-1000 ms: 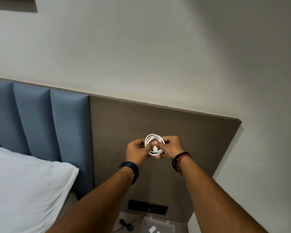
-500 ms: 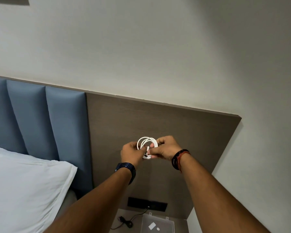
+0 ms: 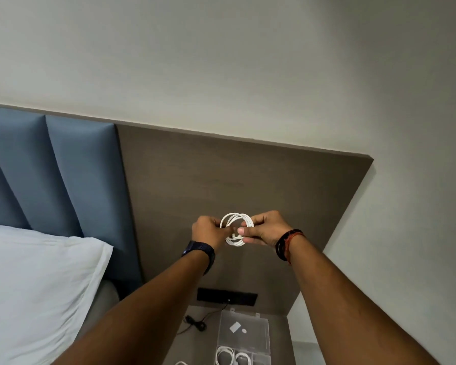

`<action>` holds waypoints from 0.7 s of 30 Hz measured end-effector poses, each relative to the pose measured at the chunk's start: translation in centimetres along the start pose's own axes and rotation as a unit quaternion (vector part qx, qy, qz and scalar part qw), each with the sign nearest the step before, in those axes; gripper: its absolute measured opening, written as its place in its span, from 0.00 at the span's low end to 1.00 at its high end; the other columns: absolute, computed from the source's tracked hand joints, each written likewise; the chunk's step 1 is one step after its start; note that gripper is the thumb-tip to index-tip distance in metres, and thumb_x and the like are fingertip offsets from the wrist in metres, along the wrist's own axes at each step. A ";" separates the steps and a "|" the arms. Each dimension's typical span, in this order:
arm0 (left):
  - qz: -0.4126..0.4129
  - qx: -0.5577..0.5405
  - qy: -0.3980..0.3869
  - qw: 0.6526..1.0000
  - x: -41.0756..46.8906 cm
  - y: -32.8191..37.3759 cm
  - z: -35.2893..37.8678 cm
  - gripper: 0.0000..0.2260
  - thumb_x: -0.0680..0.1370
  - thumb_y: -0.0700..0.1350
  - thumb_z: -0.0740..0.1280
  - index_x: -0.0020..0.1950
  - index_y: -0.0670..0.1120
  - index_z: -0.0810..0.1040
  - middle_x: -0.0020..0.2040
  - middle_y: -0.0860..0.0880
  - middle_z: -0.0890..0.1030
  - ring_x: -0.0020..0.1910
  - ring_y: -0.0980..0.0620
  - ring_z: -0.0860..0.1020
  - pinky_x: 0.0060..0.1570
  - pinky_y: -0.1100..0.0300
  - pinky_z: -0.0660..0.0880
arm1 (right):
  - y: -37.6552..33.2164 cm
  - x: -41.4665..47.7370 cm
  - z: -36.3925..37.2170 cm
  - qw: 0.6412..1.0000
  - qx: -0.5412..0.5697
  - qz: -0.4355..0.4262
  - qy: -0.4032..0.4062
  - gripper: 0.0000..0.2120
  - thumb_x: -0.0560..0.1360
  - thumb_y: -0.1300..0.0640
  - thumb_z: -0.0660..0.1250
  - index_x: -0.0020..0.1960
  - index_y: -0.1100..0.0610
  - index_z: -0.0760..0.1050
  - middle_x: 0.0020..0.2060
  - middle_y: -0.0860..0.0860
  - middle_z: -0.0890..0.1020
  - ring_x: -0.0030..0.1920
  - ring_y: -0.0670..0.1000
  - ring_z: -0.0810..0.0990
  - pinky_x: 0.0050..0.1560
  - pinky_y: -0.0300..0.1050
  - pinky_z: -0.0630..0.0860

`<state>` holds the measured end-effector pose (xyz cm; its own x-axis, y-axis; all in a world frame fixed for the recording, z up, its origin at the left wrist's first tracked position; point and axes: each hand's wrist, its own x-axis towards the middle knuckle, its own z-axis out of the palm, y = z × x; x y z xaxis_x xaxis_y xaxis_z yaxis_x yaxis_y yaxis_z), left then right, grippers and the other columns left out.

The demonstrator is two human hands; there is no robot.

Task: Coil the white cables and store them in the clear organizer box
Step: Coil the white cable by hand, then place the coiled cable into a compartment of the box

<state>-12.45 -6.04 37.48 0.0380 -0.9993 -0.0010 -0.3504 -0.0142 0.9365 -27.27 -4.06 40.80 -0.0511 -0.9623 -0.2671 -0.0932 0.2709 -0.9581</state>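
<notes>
Above the counter (image 3: 195, 346), my left hand (image 3: 208, 230) and right hand (image 3: 265, 229) pinch the white cable coil (image 3: 237, 229): light, springy; I'd grip across the loops.

White coiled cable (image 3: 237, 229) held up in front of grey-brown wood-grain panel (image 3: 221, 185). Wall (image 3: 221, 61) plain off-white, greyish in shade. Headboard padding (image 3: 50, 175) on left, muted blue, plain, in vertical tufted strips. Pillow (image 3: 32, 285) near left, white, no pattern. Left wrist has a dark navy-black watch (image 3: 200, 252); right wrist has a black band (image 3: 283, 245) with red-orange thread beside it. Black socket strip (image 3: 227, 296) low on the panel, thin black cord (image 3: 195, 324) on the grey-brown bench (image 3: 195, 346). Organizer box (image 3: 244, 335) clear, colourless, with white cable coils (image 3: 232, 356) inside and small white bits showing through the lid.
</notes>
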 end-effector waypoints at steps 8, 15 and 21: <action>0.012 -0.018 -0.049 0.999 -0.5 -5.2 4.6 0.07 0.70 0.50 0.73 0.43 0.49 0.85 0.40 0.49 0.86 0.40 0.55 0.83 0.41 0.63 0.76 | 6.2 2.1 -1.3 0.997 0.028 0.038 0.064 0.07 0.68 0.71 0.72 0.46 0.69 0.80 0.41 0.60 0.82 0.38 0.53 0.83 0.35 0.37 0.81; -0.063 0.025 -0.106 0.992 0.8 -15.9 11.5 0.07 0.66 0.46 0.76 0.42 0.47 0.85 0.40 0.46 0.86 0.37 0.57 0.81 0.36 0.70 0.74 | 18.4 4.8 -1.6 0.981 0.057 0.126 0.133 0.13 0.68 0.72 0.72 0.48 0.64 0.72 0.44 0.62 0.80 0.39 0.55 0.82 0.36 0.44 0.82; -0.128 0.121 -0.096 0.980 -1.6 -28.9 20.8 0.06 0.67 0.43 0.74 0.40 0.48 0.79 0.41 0.46 0.85 0.41 0.45 0.81 0.39 0.60 0.74 | 34.7 6.6 -2.5 0.964 0.003 0.156 0.216 0.15 0.64 0.68 0.76 0.41 0.58 0.71 0.40 0.58 0.79 0.39 0.57 0.80 0.34 0.50 0.82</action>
<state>-21.81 -4.73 3.14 -0.0148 -0.9497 -0.3127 -0.5656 -0.2499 0.7859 -33.32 -0.93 6.07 -0.4845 -0.7343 -0.4754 0.0000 0.5435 -0.8394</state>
